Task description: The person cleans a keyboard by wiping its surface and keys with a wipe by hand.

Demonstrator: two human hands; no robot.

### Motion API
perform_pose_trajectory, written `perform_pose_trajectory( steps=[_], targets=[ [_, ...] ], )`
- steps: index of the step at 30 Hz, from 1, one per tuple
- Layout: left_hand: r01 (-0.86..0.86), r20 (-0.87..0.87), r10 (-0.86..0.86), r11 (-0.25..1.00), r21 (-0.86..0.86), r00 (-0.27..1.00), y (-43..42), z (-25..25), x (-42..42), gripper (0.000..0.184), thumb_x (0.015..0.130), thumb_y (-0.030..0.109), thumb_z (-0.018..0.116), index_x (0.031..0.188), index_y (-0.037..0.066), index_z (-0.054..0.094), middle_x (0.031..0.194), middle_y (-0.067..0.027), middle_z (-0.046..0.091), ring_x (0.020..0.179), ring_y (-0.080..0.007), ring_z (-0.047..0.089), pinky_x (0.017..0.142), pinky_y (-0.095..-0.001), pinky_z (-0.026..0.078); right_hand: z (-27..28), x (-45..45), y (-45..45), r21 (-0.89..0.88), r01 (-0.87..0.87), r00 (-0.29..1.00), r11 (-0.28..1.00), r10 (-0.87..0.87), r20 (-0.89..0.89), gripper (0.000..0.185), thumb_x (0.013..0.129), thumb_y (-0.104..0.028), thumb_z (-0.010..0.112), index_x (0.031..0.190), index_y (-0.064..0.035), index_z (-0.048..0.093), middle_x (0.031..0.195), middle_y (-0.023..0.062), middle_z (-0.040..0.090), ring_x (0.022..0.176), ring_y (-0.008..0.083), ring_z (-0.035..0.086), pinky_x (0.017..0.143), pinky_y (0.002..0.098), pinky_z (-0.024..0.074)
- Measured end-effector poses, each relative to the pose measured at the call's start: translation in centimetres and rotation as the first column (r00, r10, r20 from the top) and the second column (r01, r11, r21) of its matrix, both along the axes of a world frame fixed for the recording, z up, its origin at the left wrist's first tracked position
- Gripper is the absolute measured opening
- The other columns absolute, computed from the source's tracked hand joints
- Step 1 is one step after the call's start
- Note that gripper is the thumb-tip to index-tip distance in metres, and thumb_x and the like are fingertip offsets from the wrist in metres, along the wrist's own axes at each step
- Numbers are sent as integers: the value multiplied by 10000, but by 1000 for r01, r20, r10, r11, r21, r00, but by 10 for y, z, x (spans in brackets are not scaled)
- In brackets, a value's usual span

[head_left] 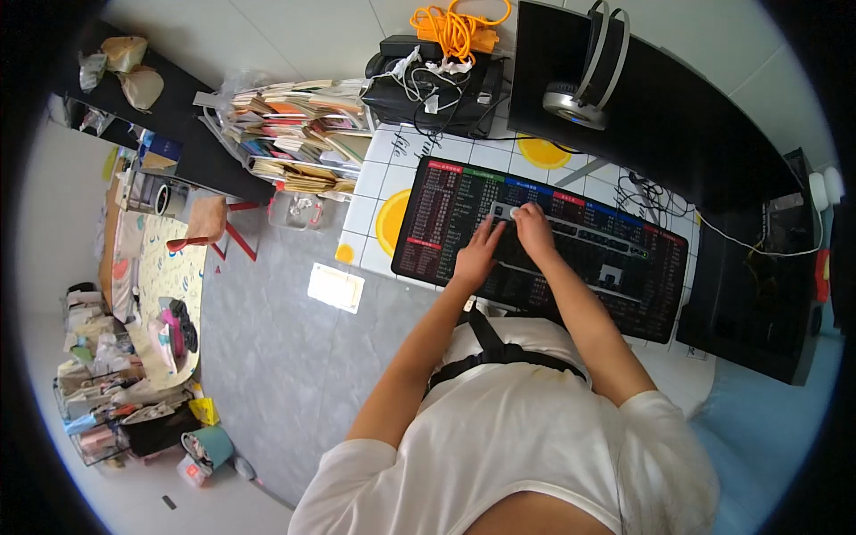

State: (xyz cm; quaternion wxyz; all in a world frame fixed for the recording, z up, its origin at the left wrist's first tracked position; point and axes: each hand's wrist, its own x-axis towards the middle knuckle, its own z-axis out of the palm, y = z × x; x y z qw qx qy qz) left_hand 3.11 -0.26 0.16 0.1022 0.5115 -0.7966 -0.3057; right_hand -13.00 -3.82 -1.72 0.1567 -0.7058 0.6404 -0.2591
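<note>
On the table [369, 183], the keyboard [588, 234] is lying on a dark mat [432, 214]. The left hand [476, 259] is spreading open fingers at its left end; the right hand's [535, 235] fingers are bending — grip unclear, as is progress.

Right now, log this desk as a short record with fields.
Left hand: low over the dark printed mat, fingers extended
Right hand: fingertips at a small pale item, grip unclear
Desk cover: white grid with orange-slice prints, under the mat
Headphones: hung over the monitor
Orange cable: loosely coiled, beyond the desk cover
</note>
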Motion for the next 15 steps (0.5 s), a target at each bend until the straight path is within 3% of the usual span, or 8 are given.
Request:
perform_pose_trajectory(
  steps=[1, 2, 4, 5, 8, 11, 15],
  targets=[
    [116, 86, -114, 993, -25, 990, -8, 5, -1, 871, 600, 81, 700, 1331, 198, 242, 1406, -67, 182, 1266, -262, 253, 932, -365, 378, 3, 0, -2, -6, -4, 1000, 1000, 4, -28, 80, 773, -67, 537, 793, -16, 596, 815, 101, 522, 837, 286, 511, 738, 362, 438],
    [115, 84, -112, 993, -28, 990, -13, 6, -1, 871, 600, 81, 700, 1331, 198, 242, 1406, -67, 182, 1266, -262, 253, 932, -365, 378, 8, -1, -5, -15, -11, 998, 1000, 10, -59, 86, 777, -76, 536, 796, -20, 598, 814, 99, 525, 837, 286, 514, 738, 362, 439],
    [225, 212, -178, 948, -225, 961, -23, 5, 0, 882, 590, 106, 720, 1329, 197, 246, 1410, -56, 171, 1261, -253, 265, 918, -374, 393, 3, -3, -6, -18, -5, 999, 1000, 4, -50, 91, 774, -82, 538, 800, -20, 598, 819, 100, 525, 841, 285, 513, 739, 362, 440],
    [209, 166, -193, 974, -83, 967, -25, 5, 1, 925, 578, 130, 737, 1340, 190, 216, 1418, -67, 139, 1266, -265, 248, 942, -402, 365, 0, -2, -9, -17, 7, 999, 1000, -7, -35, 96, 771, -88, 540, 805, -20, 598, 825, 100, 525, 845, 283, 513, 739, 363, 441],
    [141, 113, -144, 989, 35, 983, -13, -6, -3, 961, 578, 149, 742, 1354, 188, 175, 1425, -83, 89, 1279, -282, 212, 964, -427, 332, -3, -3, -9, -1, -20, 999, 1000, 20, -47, 102, 764, -95, 539, 802, -19, 595, 834, 100, 524, 854, 282, 512, 743, 362, 440],
    [132, 163, -122, 990, -56, 979, 0, -17, -7, 958, 613, 182, 725, 1365, 197, 133, 1428, -97, 49, 1274, -305, 213, 984, -438, 295, -1, -6, -11, 60, -112, 979, 992, 121, -165, 99, 759, -93, 536, 787, -15, 591, 830, 101, 526, 859, 282, 511, 736, 361, 442],
    [141, 137, -133, 989, -49, 982, -4, -16, -3, 931, 639, 192, 704, 1368, 204, 125, 1429, -99, 44, 1272, -308, 211, 994, -449, 274, -5, -2, -9, 33, -46, 992, 998, 49, -115, 101, 768, -103, 529, 748, -15, 575, 822, 112, 525, 860, 291, 510, 730, 371, 441]
  ],
)
